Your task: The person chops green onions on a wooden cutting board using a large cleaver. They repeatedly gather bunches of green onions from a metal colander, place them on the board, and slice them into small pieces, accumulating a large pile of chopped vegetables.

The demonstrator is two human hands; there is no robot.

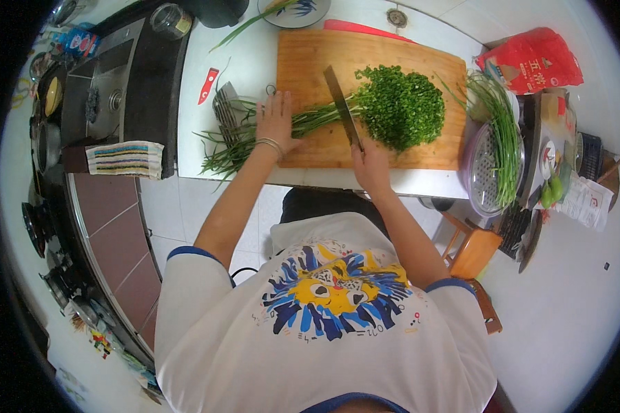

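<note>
This is a kitchen, as one can see from the metal sink (120, 65) at upper left, the cutting board (306, 69) with chopped greens (401, 109) at top centre, and the colander (486, 173) at right.

Wide head-worn fisheye view, downward, from near above the cutting board (306, 69).

The left grip (275, 124), a bare hand turned palm down, has straight, slightly parted fingers pointing forward; the bare left forearm (238, 189) slants back and leftward. Apart from it, the right grip (371, 165), another bare hand, is curled closed, the bare right forearm (401, 217) angling back rightward.
</note>
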